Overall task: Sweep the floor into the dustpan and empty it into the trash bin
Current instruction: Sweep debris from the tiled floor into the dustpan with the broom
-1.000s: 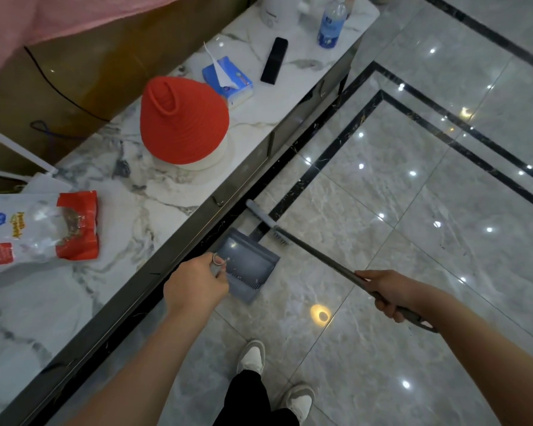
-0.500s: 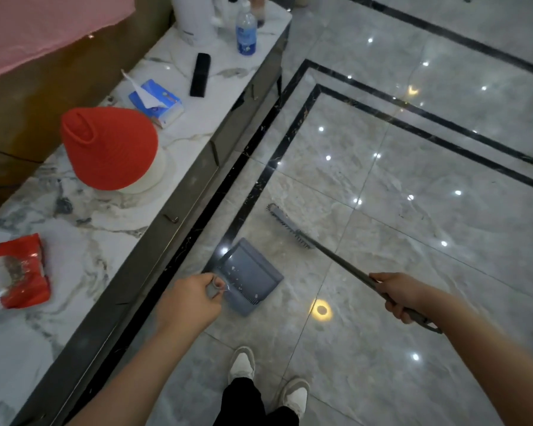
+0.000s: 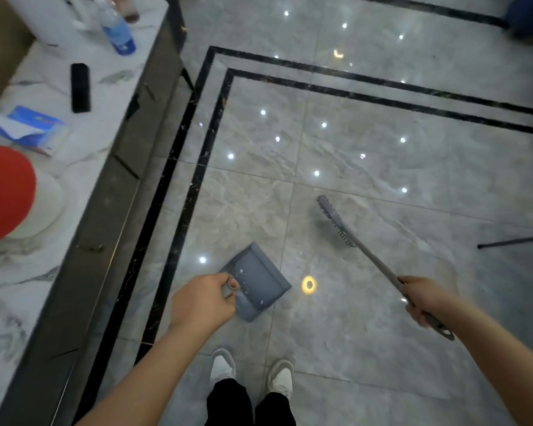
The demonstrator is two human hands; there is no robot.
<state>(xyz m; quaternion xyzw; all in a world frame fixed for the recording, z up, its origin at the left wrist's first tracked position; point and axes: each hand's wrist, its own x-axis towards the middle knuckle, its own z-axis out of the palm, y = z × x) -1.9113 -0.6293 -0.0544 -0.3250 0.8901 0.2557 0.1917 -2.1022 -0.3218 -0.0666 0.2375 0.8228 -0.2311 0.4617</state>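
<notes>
My left hand [image 3: 202, 301] grips the handle of the grey dustpan [image 3: 257, 285], which holds a few pale scraps; whether it touches the tile floor [image 3: 382, 186] I cannot tell. My right hand [image 3: 422, 298] is wrapped round the broom [image 3: 368, 258], head well apart from the pan. I judge I'm mid-sweep; next I should draw the bristles toward the pan's lip. No trash bin is in view.

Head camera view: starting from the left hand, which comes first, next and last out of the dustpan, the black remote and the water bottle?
From the left hand:
1. Dustpan, gripped by it.
2. Black remote, on the counter, up left.
3. Water bottle, at the counter's far end.
</notes>
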